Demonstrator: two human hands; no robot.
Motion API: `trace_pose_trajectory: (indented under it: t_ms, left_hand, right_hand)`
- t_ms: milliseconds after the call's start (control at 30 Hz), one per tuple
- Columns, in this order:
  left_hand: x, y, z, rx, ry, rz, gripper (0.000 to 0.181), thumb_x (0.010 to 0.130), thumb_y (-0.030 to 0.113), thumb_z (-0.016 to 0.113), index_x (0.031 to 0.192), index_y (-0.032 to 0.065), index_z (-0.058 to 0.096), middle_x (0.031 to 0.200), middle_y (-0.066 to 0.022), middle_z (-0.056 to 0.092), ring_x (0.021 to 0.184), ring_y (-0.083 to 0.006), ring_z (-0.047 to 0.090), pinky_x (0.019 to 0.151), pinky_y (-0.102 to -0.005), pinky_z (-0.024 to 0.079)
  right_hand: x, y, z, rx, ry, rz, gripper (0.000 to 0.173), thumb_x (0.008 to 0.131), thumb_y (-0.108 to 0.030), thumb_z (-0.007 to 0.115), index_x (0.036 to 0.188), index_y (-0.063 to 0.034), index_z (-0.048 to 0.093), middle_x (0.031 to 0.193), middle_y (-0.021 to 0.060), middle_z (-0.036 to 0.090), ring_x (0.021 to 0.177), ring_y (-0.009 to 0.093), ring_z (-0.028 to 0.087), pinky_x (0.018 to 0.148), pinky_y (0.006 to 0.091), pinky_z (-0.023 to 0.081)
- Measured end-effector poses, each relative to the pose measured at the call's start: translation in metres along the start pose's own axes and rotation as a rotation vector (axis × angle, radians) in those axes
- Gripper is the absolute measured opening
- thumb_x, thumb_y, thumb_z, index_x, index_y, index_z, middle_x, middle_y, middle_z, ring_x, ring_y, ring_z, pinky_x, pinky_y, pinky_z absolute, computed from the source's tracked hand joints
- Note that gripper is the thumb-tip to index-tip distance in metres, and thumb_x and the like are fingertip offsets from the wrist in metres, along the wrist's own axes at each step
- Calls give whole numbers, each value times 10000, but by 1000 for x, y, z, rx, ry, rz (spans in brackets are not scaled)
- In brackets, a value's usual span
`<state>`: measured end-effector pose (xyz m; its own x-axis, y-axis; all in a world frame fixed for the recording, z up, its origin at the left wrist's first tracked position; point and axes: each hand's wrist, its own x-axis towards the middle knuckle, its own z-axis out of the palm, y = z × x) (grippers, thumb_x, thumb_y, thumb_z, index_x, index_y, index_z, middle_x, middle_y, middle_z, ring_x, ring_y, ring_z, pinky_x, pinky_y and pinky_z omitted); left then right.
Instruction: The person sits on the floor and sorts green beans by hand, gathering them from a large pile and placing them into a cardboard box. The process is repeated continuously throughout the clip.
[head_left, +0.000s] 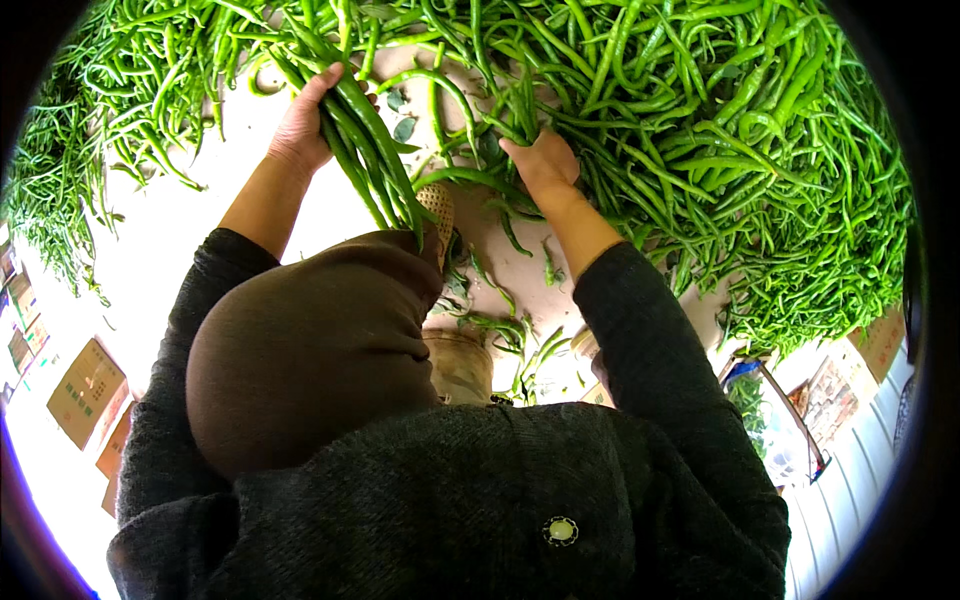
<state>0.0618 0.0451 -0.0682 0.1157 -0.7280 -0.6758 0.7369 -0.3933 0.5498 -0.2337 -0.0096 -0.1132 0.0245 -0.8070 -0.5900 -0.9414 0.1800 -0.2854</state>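
My left hand (304, 124) grips a bunch of long green chili peppers (367, 142), its thumb lying across them. The bunch slants down over my bent knee (322, 322). Farther right, my right hand (544, 161) is closed around a few green peppers (523, 105) whose ends stick up past the thumb; its fingers are partly hidden. That hand is at the edge of a large heap of green chili peppers (720, 150) spread across the floor. Between my hands, single peppers and dark leaves (405, 130) are scattered on the floor (517, 255).
More peppers (165, 82) are piled at the upper left. Beside my knee is the tip of a perforated shoe (437, 206). A cardboard box (88, 391) and others stand at the far left, with another carton (879, 343) at the far right. Strong light washes out the left floor.
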Motion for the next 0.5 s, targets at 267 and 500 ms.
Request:
trace_pose_trajectory:
  t_ms: [267, 500]
  left_hand:
    - [-13, -3, 4, 692, -198, 88, 545, 768, 419, 644, 1155, 40, 579, 1177, -149, 559, 1083, -276, 493, 971, -401, 365]
    - [-127, 99, 141, 691, -448, 369, 419, 674, 189, 754, 998, 7, 561, 859, -75, 610, 811, -185, 575, 774, -338, 477]
  right_hand:
    - [-44, -28, -65, 478, 291, -158, 464, 711, -219, 750, 1071, 30, 593, 1025, 168, 634, 899, 257, 604, 815, 367, 460]
    - [-110, -99, -219, 891, 529, -694, 189, 832, -52, 627, 1008, 2, 587, 1008, 78, 595, 923, 178, 557, 828, 301, 426]
